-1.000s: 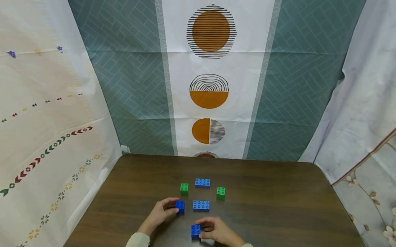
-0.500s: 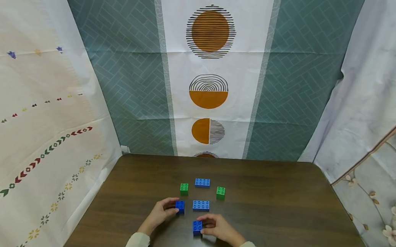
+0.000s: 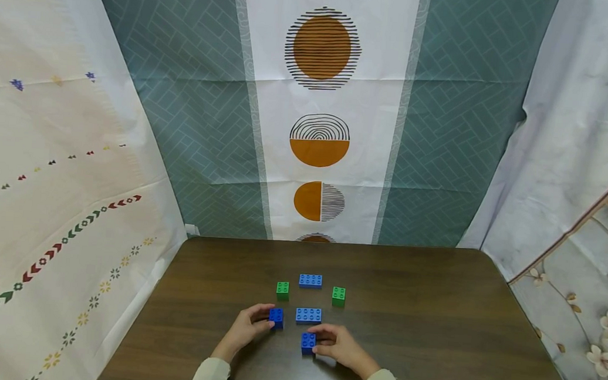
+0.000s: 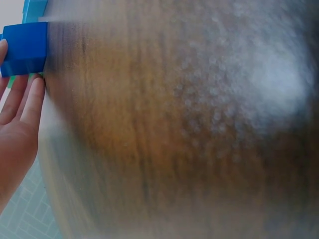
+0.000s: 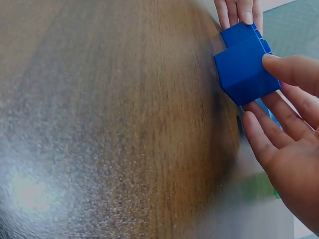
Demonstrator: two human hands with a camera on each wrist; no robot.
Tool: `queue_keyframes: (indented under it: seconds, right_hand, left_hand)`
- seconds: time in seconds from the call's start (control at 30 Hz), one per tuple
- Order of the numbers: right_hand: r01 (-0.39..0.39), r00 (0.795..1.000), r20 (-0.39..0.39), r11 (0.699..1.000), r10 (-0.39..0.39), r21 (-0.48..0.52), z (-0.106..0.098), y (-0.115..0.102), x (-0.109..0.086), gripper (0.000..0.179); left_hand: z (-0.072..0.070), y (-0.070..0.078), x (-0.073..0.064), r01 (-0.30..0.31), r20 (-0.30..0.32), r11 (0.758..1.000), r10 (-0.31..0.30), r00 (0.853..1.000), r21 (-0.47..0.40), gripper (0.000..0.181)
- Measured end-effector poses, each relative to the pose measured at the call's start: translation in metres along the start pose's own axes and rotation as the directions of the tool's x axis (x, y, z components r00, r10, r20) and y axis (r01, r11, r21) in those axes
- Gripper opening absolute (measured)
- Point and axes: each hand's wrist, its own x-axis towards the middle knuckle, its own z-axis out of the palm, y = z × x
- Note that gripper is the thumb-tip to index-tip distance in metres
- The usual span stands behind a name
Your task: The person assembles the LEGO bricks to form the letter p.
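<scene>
My left hand point(image 3: 245, 328) pinches a small dark blue brick point(image 3: 276, 318) between thumb and fingers, left of centre on the table. Nearer to me and to the right, my right hand point(image 3: 339, 347) grips a second small dark blue brick point(image 3: 308, 343) by its right side. Just beyond both lies a longer, lighter blue brick point(image 3: 308, 316). In the right wrist view, thumb and fingers hold the blue brick point(image 5: 246, 72), and the left hand point(image 5: 239, 11) shows behind it. The left wrist view has its blue brick point(image 4: 25, 49) at the upper left edge.
Farther back stand a left green brick point(image 3: 283, 291), a right green brick point(image 3: 338, 296) and another long blue brick point(image 3: 310, 281) between them. They sit on a dark wooden table point(image 3: 432, 328). Patterned cloth point(image 3: 318, 173) hangs behind its far edge.
My right hand has moved its dark blue brick away from me and a little to the right. My left hand and its brick stay where they were.
</scene>
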Motion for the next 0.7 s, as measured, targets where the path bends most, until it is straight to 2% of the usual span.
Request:
queue_keyframes:
  seconds: [0.13, 0.17, 0.3, 0.5, 0.7]
  right_hand:
    - [-0.003, 1.000, -0.003, 1.000, 0.003, 0.010, -0.001, 0.002, 0.000, 0.035]
    - [-0.005, 1.000, -0.003, 1.000, 0.005, 0.007, -0.001, 0.002, 0.000, 0.035]
    - [-0.006, 1.000, -0.005, 1.000, 0.006, -0.007, -0.001, 0.001, 0.001, 0.035]
    - [-0.001, 1.000, -0.004, 1.000, 0.001, 0.000, -0.001, 0.001, 0.001, 0.038]
    - [0.016, 1.000, -0.005, 1.000, -0.016, -0.008, -0.002, 0.003, 0.000, 0.040]
  left_hand:
    - [0.000, 0.019, -0.006, -0.019, 0.005, 1.000, 0.019, 1.000, -0.013, 0.040]
    - [0.000, 0.019, -0.006, -0.018, 0.005, 1.000, 0.018, 1.000, -0.015, 0.039]
    - [0.000, 0.012, -0.004, -0.005, 0.000, 1.000, 0.005, 1.000, -0.024, 0.038]
    - [-0.001, -0.012, 0.003, -0.010, -0.016, 1.000, 0.010, 1.000, -0.014, 0.038]
    - [-0.002, -0.014, 0.003, -0.014, -0.019, 1.000, 0.014, 1.000, 0.010, 0.039]
